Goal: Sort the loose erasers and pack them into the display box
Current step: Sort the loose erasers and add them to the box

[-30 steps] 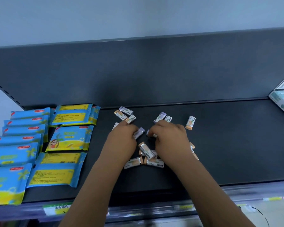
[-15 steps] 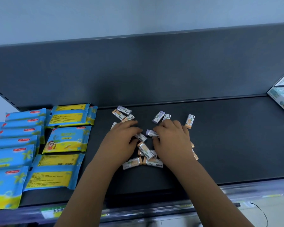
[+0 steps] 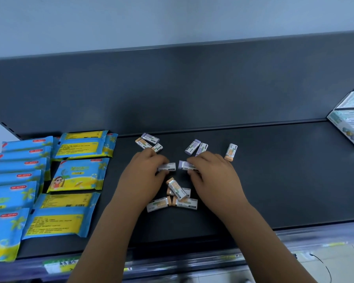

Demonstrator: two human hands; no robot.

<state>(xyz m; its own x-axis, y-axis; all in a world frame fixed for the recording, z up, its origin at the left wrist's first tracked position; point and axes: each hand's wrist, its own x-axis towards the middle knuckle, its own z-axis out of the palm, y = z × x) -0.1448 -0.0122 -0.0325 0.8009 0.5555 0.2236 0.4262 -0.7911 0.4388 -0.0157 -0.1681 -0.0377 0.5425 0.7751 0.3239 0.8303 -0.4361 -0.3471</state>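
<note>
Several small sleeved erasers lie scattered on the dark shelf (image 3: 274, 180). My left hand (image 3: 143, 176) pinches a white-sleeved eraser (image 3: 169, 166) by its left end. My right hand (image 3: 215, 176) pinches a purple eraser (image 3: 184, 165) by its right end. The two held erasers point end to end with a small gap between them. A heap of orange erasers (image 3: 175, 196) sits just below, between my wrists. More loose erasers lie behind my left hand (image 3: 149, 140) and behind my right hand (image 3: 192, 147). One orange eraser (image 3: 230, 152) lies apart to the right. The display box (image 3: 347, 127) stands at the far right edge, partly cut off.
Blue and yellow wipe packets (image 3: 78, 176) cover the left part of the shelf in rows. The shelf's upright back panel (image 3: 192, 88) rises behind the erasers. A price-label rail (image 3: 172, 260) runs along the front edge.
Both hands have each picked up an eraser from the middle and turned it level, so the two erasers now face each other end to end. The view has shifted slightly.
</note>
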